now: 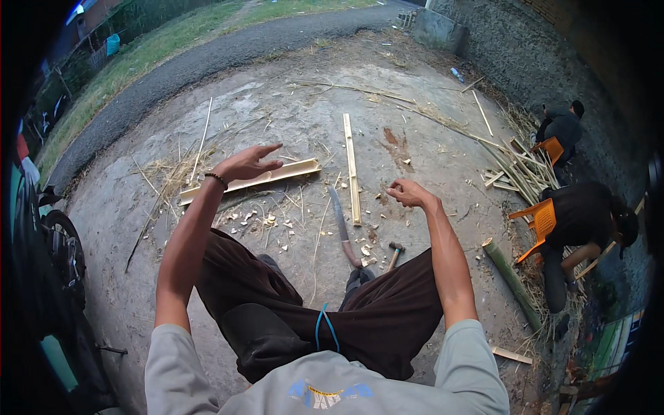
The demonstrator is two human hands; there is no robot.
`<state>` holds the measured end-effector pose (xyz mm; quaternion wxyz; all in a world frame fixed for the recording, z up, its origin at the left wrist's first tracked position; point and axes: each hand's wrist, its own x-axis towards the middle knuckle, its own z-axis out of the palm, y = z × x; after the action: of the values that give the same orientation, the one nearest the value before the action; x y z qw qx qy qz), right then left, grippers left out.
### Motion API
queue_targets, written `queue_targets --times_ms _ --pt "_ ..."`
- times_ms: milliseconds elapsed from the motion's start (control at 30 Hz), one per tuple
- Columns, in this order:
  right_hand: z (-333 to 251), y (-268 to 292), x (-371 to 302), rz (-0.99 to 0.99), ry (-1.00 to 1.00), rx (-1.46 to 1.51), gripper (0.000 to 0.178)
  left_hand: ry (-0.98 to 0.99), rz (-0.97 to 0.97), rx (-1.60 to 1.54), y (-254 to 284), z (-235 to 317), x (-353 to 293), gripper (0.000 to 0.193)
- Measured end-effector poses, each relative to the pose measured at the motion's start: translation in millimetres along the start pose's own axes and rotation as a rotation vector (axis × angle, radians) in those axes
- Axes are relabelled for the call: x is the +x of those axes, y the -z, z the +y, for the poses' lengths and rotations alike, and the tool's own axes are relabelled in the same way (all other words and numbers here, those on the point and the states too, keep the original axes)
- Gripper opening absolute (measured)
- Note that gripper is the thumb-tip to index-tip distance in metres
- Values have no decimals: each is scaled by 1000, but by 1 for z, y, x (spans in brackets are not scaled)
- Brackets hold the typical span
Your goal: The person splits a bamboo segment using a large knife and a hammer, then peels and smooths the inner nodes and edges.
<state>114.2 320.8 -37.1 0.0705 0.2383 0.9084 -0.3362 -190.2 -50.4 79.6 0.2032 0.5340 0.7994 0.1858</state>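
Bare hands hover near pale, trough-shaped split bamboo.

Both arms extend forward, left hand outstretched, right hand loosely curled.

Soft daylight falls evenly, with dark, curving edges.

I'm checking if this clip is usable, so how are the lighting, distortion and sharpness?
Head view, lighting: soft daylight, no hard shadows on the concrete, though the motorbike looks dark; head view, distortion: black fisheye rim, and the road arcs, likely partly from the lens; head view, sharpness: left hand, right hand and machete look fairly clear.
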Motion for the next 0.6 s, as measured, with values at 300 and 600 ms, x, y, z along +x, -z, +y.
queue_targets --times_ms 300,600 --pt "10 3 -13 -87 -20 29 49 614 -271 561 -55 -177 -17 77" --pt "-26 16 -11 45 43 -92 46 325 -154 158 -80 -142 12 56"
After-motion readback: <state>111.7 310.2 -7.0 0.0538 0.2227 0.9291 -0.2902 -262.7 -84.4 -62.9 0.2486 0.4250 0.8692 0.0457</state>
